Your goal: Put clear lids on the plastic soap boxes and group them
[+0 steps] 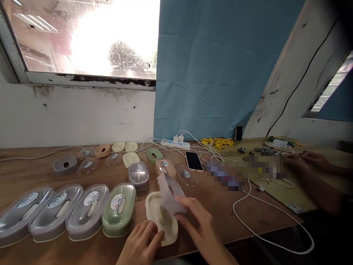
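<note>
Your left hand (145, 239) half-curled at cream oval plastic base (156, 213), grip unclear; right hand (197, 221) pinches slotted pale-lilac plastic cover (166, 197) tilted above. Seemingly done: three grey clear-lidded oval boxes (87, 211), one green box (120, 209). Base is not covered.

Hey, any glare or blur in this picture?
Head view: the window is largely washed out, clear lids at lower left catch shine, the top right corner is dark, blocky pixelation sits right of the flat phone, the pale piece in the right hand looks slightly soft.

Four large lidded boxes (119, 213); one large cream tray (154, 212); four loose lids (188, 177); two phones (193, 161).
</note>
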Tool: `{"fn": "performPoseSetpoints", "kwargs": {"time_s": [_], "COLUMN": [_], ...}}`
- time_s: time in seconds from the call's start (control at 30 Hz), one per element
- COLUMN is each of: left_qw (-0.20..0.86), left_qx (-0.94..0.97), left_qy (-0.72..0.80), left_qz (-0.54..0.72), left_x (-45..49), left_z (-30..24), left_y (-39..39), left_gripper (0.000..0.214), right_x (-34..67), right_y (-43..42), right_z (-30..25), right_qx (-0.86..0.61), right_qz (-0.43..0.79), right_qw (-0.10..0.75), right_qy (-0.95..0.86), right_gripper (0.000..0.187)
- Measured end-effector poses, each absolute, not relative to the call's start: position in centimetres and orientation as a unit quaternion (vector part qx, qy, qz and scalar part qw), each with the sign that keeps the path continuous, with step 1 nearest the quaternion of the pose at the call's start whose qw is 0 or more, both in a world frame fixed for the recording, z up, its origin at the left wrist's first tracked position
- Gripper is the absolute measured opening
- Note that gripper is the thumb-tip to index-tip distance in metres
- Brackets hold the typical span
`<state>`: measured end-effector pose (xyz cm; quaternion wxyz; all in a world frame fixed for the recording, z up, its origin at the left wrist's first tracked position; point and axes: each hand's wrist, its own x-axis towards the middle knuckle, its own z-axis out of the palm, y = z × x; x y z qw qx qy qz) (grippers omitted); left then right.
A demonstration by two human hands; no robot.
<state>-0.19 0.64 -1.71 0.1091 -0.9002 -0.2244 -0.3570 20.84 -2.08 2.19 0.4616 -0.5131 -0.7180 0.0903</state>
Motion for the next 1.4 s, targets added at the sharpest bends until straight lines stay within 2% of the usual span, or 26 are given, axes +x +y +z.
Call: {"fn": "performPoseSetpoints", "kwargs": {"time_s": [0.1,0.2,0.27,0.33,0.53,0.67,0.77,0.83,0.9,0.97,1.17,1.3,1.4], "left_qw": [0.044,-0.037,-0.039,-0.023,0.034,0.058,0.073,0.072,0.064,0.05,-0.026,-0.058,-0.074], "left_qx": [-0.865,-0.838,-0.846,-0.86,-0.898,-0.901,-0.901,-0.901,-0.9,-0.896,-0.859,-0.85,-0.847], "left_qy": [-0.293,-0.35,-0.365,-0.371,-0.338,-0.327,-0.335,-0.339,-0.342,-0.352,-0.395,-0.394,-0.38], "left_qz": [-0.405,-0.416,-0.387,-0.349,-0.281,-0.28,-0.266,-0.262,-0.264,-0.266,-0.325,-0.345,-0.365], "left_x": [-0.3,-0.9,-1.1,-1.0,-1.0,-1.3,-1.3,-1.3,-1.2,-1.1,-0.3,0.1,-0.1], "left_z": [-3.4,-3.8,-3.8,-3.9,-4.3,-4.5,-4.4,-4.2,-4.0,-4.1,-5.3,-5.2,-4.7], "left_y": [0.8,0.6,0.5,0.6,0.9,1.1,1.2,1.1,1.0,0.8,0.5,0.4,0.4], "left_gripper": [0.023,0.047,0.065,0.074,0.07,0.07,0.068,0.068,0.07,0.075,0.096,0.099,0.098], "right_x": [19.4,18.5,18.2,18.0,17.4,18.6,21.3,23.4,25.3,26.5,26.1,22.0,18.3], "right_y": [-2.5,-2.6,-2.5,-2.6,-3.3,-2.4,0.8,3.7,6.3,7.9,5.3,0.5,-1.8], "right_z": [2.3,2.1,2.0,1.9,1.9,3.1,4.0,4.0,3.5,2.9,3.3,3.9,3.0], "right_qx": [-0.461,-0.457,-0.45,-0.443,-0.455,-0.469,-0.567,-0.648,-0.699,-0.704,-0.719,-0.692,-0.629], "right_qz": [0.05,0.042,0.044,0.049,0.078,0.125,0.034,-0.033,-0.023,0.004,0.001,-0.014,0.004], "right_qw": [0.366,0.294,0.263,0.247,0.218,0.254,0.297,0.248,0.164,0.127,0.154,0.244,0.229], "right_qy": [-0.807,-0.838,-0.852,-0.86,-0.86,-0.837,-0.768,-0.719,-0.696,-0.699,-0.678,-0.679,-0.743], "right_gripper": [0.027,0.028,0.026,0.025,0.028,0.031,0.036,0.044,0.05,0.052,0.045,0.051,0.058]}}
